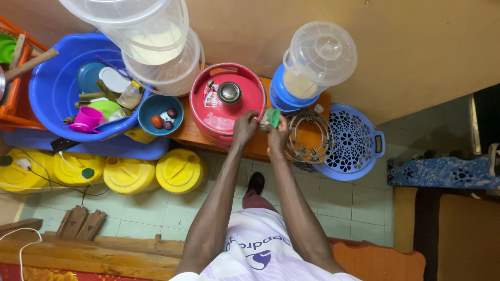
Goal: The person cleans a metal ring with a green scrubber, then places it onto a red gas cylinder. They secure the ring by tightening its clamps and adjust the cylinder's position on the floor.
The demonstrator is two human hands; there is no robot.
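Observation:
A red gas cylinder (224,112) with a metal valve cap on top stands on an orange wooden bench (194,136). My left hand (245,127) and my right hand (277,136) meet at the cylinder's right edge, both gripping a small green packet (271,117). To the right of my hands, a round metal wire burner stand (308,136) lies on the bench.
A blue basin (49,99) of dishes and a small blue bowl (160,113) sit left. Clear plastic buckets (156,47) hang above. A lidded tub (312,65) and blue perforated basket (354,140) stand right. Yellow jerrycans (130,174) line the tiled floor.

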